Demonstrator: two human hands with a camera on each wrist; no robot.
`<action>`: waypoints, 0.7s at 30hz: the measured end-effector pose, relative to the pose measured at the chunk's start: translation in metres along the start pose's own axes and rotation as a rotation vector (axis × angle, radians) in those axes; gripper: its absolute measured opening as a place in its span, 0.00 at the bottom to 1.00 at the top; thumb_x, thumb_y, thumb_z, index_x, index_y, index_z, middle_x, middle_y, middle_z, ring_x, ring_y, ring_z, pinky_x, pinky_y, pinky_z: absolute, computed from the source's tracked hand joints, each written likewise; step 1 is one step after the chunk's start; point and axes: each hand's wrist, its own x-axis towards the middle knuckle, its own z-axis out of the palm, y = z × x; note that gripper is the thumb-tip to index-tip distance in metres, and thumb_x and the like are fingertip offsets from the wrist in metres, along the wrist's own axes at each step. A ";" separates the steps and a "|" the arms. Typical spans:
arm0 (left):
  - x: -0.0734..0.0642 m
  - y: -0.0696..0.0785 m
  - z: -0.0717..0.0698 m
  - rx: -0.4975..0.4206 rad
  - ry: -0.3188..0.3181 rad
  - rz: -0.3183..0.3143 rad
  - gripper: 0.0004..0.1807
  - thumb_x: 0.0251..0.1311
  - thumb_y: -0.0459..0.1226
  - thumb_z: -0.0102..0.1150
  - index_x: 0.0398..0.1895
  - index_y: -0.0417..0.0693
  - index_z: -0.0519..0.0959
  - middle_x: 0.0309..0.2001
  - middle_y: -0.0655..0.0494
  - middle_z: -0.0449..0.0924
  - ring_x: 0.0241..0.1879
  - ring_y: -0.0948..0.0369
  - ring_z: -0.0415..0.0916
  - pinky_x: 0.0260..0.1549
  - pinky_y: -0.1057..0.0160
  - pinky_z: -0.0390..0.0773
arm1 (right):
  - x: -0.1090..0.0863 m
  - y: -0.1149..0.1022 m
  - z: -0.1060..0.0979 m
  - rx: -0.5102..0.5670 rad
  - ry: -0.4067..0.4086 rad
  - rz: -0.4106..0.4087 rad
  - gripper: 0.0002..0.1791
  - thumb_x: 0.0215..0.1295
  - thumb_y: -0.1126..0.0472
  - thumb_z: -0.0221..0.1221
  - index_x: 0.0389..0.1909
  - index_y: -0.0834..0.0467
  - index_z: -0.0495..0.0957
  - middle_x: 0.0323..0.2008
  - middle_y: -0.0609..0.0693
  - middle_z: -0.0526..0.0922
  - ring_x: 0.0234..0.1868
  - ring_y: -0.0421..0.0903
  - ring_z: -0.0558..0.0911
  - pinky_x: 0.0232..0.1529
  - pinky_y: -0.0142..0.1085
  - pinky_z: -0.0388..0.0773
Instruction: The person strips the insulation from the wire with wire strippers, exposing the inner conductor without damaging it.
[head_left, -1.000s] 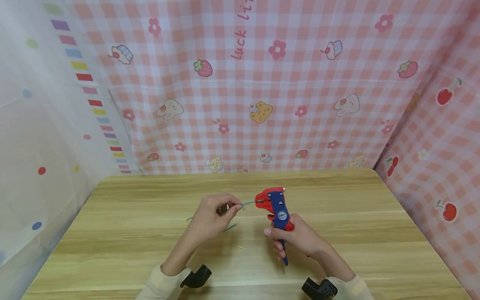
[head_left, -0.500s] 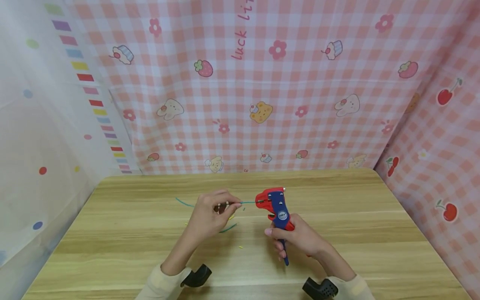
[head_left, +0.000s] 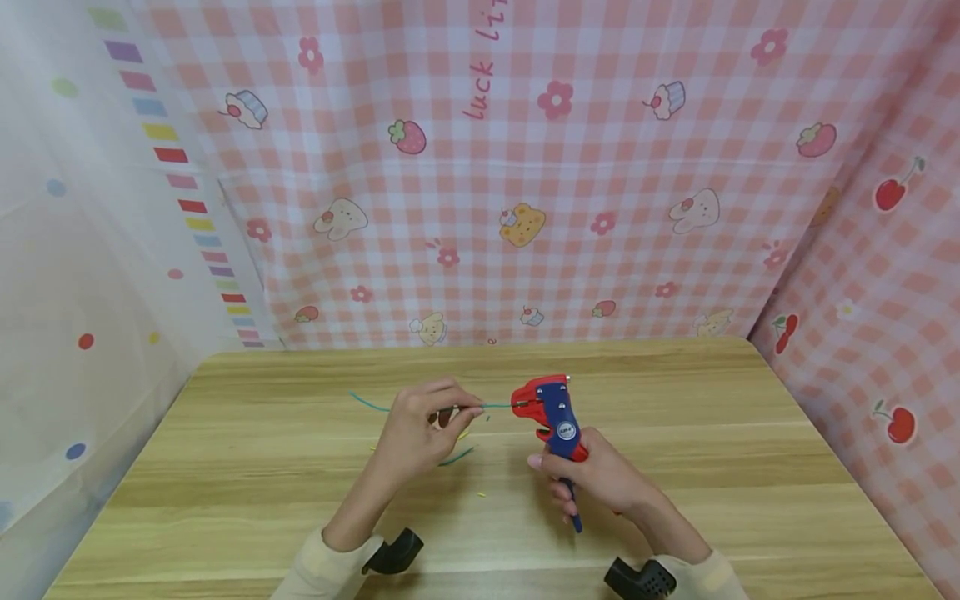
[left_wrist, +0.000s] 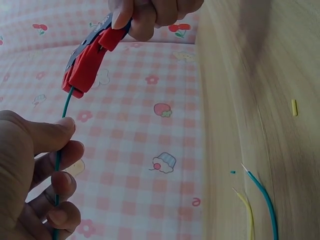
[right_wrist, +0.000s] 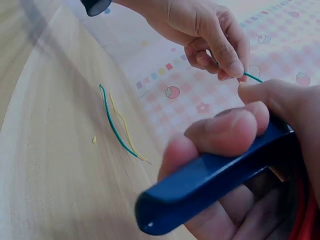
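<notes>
My left hand pinches a green wire between thumb and forefinger. One end of that wire sits in the red jaws of a wire stripper; its other end sticks out left behind the hand. In the left wrist view the wire runs down across the curled fingers. My right hand grips the stripper by its blue handle, the head pointing left. On the table below the left hand lie a second green wire and a yellow wire, both with bared ends.
A small yellow piece of insulation and a tiny green piece lie on the wooden table. A checked pink cloth hangs behind the table's far edge, with more cloth at both sides.
Over the last second the held green wire has straightened into line with the stripper, and its free end now shows farther left. The stripper's handle has swung slightly right at its lower end.
</notes>
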 end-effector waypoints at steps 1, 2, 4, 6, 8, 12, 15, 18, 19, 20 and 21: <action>0.000 0.000 0.000 0.004 0.000 -0.003 0.04 0.59 0.31 0.72 0.33 0.50 0.90 0.27 0.63 0.84 0.21 0.71 0.66 0.19 0.74 0.67 | 0.001 0.000 0.001 0.007 0.029 0.015 0.19 0.75 0.54 0.60 0.27 0.62 0.70 0.15 0.44 0.72 0.14 0.41 0.74 0.20 0.38 0.80; -0.001 0.000 0.000 0.007 0.000 -0.010 0.04 0.59 0.31 0.72 0.33 0.50 0.90 0.27 0.63 0.84 0.21 0.71 0.66 0.19 0.74 0.67 | 0.001 0.000 0.002 0.016 0.055 0.030 0.19 0.75 0.53 0.60 0.27 0.60 0.70 0.14 0.44 0.70 0.13 0.41 0.72 0.19 0.36 0.78; -0.001 0.000 0.000 0.014 -0.003 -0.025 0.04 0.59 0.31 0.72 0.33 0.50 0.90 0.27 0.63 0.84 0.21 0.72 0.66 0.19 0.74 0.67 | 0.002 0.002 0.004 0.038 0.100 0.059 0.19 0.74 0.50 0.61 0.28 0.59 0.69 0.14 0.43 0.68 0.12 0.40 0.70 0.17 0.34 0.75; -0.002 0.001 -0.001 0.019 -0.012 -0.037 0.04 0.59 0.31 0.72 0.33 0.49 0.90 0.27 0.63 0.84 0.21 0.72 0.66 0.19 0.73 0.68 | 0.004 0.003 0.006 0.056 0.138 0.078 0.19 0.73 0.49 0.62 0.30 0.57 0.69 0.13 0.42 0.66 0.11 0.40 0.68 0.16 0.31 0.72; -0.002 0.001 -0.001 0.019 -0.025 -0.054 0.04 0.59 0.31 0.72 0.33 0.49 0.90 0.27 0.63 0.84 0.21 0.72 0.66 0.19 0.72 0.68 | 0.004 0.006 0.005 0.062 0.136 0.075 0.20 0.72 0.48 0.62 0.30 0.57 0.69 0.13 0.43 0.65 0.11 0.40 0.67 0.16 0.32 0.73; -0.002 0.000 -0.003 0.000 -0.050 -0.081 0.04 0.61 0.30 0.70 0.34 0.48 0.89 0.27 0.61 0.84 0.20 0.70 0.65 0.19 0.72 0.68 | 0.006 0.009 0.003 0.066 0.117 0.061 0.19 0.72 0.49 0.63 0.31 0.58 0.69 0.14 0.43 0.66 0.12 0.41 0.69 0.18 0.33 0.75; -0.002 0.000 -0.004 -0.016 -0.059 -0.091 0.04 0.61 0.30 0.69 0.34 0.48 0.89 0.26 0.60 0.83 0.19 0.70 0.65 0.18 0.72 0.68 | 0.006 0.009 0.001 0.067 0.092 0.056 0.18 0.72 0.50 0.63 0.32 0.58 0.70 0.15 0.44 0.69 0.13 0.42 0.72 0.21 0.35 0.78; -0.002 0.000 -0.005 -0.025 -0.066 -0.097 0.04 0.62 0.30 0.68 0.34 0.48 0.88 0.27 0.61 0.83 0.19 0.70 0.65 0.18 0.71 0.69 | 0.006 0.010 -0.002 0.047 0.071 0.044 0.17 0.73 0.51 0.62 0.35 0.60 0.71 0.17 0.45 0.73 0.16 0.43 0.76 0.25 0.38 0.81; -0.002 -0.001 -0.005 -0.027 -0.067 -0.100 0.04 0.62 0.30 0.68 0.34 0.48 0.88 0.27 0.61 0.83 0.20 0.70 0.65 0.18 0.71 0.69 | 0.005 0.009 -0.003 0.040 0.071 0.042 0.17 0.73 0.51 0.62 0.36 0.61 0.71 0.18 0.45 0.75 0.17 0.43 0.77 0.27 0.39 0.83; -0.002 -0.001 -0.005 -0.029 -0.069 -0.104 0.04 0.62 0.30 0.68 0.34 0.48 0.88 0.27 0.61 0.83 0.20 0.70 0.66 0.19 0.71 0.70 | 0.005 0.009 -0.003 0.032 0.070 0.037 0.17 0.73 0.51 0.62 0.38 0.62 0.71 0.19 0.46 0.76 0.19 0.44 0.79 0.29 0.40 0.84; -0.002 -0.002 -0.005 -0.028 -0.071 -0.108 0.04 0.62 0.30 0.68 0.34 0.48 0.88 0.27 0.61 0.83 0.20 0.70 0.66 0.19 0.71 0.70 | 0.005 0.009 -0.004 0.021 0.071 0.033 0.18 0.73 0.51 0.62 0.39 0.63 0.72 0.20 0.46 0.78 0.21 0.44 0.81 0.31 0.41 0.85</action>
